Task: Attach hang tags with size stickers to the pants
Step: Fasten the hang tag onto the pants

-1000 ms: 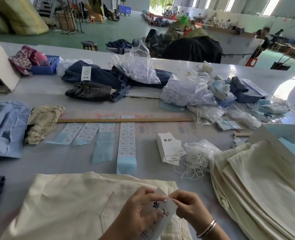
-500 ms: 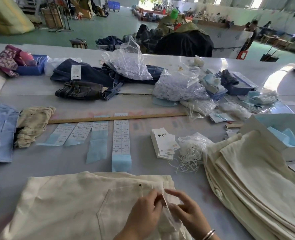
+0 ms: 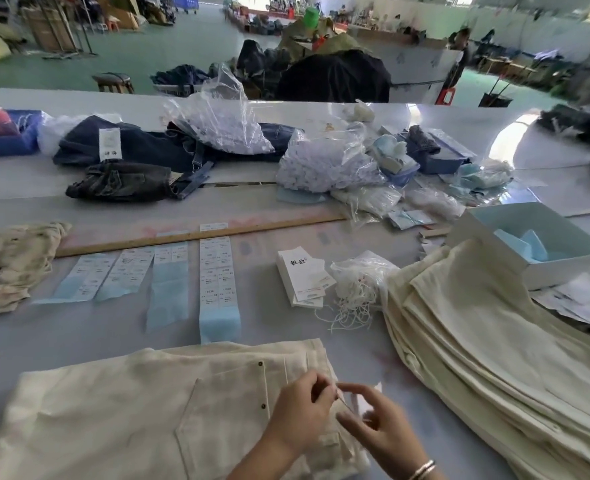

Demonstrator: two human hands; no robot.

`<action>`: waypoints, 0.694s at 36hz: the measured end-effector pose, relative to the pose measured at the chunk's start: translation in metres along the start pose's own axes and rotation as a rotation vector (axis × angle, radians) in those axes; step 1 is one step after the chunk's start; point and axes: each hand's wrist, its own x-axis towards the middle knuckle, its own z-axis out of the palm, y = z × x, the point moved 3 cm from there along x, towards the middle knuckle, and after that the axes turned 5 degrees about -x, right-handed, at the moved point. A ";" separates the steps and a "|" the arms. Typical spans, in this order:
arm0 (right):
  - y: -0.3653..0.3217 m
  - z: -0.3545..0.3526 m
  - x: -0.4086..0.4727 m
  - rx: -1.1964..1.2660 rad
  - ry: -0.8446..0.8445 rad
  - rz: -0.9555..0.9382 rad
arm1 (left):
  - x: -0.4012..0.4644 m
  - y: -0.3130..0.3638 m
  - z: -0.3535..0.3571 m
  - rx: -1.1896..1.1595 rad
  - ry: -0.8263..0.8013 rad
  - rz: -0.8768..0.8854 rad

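Cream pants (image 3: 120, 414) lie flat in front of me, back pocket up. At their waistband my left hand (image 3: 300, 415) pinches a thin white string. My right hand (image 3: 378, 427) is blurred, fingers curled around the white hang tag (image 3: 362, 403), which is mostly hidden behind them. Strips of size stickers (image 3: 215, 268) on blue backing lie beyond the pants. A stack of hang tags (image 3: 304, 277) and a bag of white strings (image 3: 357, 285) sit to their right.
A pile of folded cream pants (image 3: 494, 348) fills the right side. A white box (image 3: 543, 244) stands behind it. A wooden ruler (image 3: 196, 235), dark jeans (image 3: 130, 147), plastic bags (image 3: 324, 161) and a blue bin (image 3: 6, 140) lie farther back.
The hang tag was held up between both hands with its print showing; now it is down at the waistband, with the hands lower and working the string.
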 end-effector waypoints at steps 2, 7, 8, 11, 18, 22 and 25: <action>0.005 0.004 0.000 -0.119 0.020 0.007 | 0.001 -0.006 0.002 -0.090 -0.011 -0.043; 0.016 0.007 0.002 -0.222 -0.043 0.108 | 0.001 -0.034 0.006 -0.048 -0.066 -0.080; 0.019 0.008 0.003 -0.265 -0.081 0.123 | 0.000 -0.041 0.006 0.032 -0.085 -0.073; 0.029 0.012 0.003 -0.379 -0.185 0.177 | -0.003 -0.066 0.009 0.405 -0.210 -0.008; 0.037 0.037 -0.001 -0.469 -0.361 0.277 | -0.003 -0.088 0.019 0.749 -0.309 0.024; 0.035 0.051 0.000 -0.453 -0.331 0.335 | 0.001 -0.080 0.005 0.334 -0.201 -0.097; 0.027 0.055 0.006 -0.464 -0.305 0.361 | 0.004 -0.080 0.000 0.169 -0.270 -0.193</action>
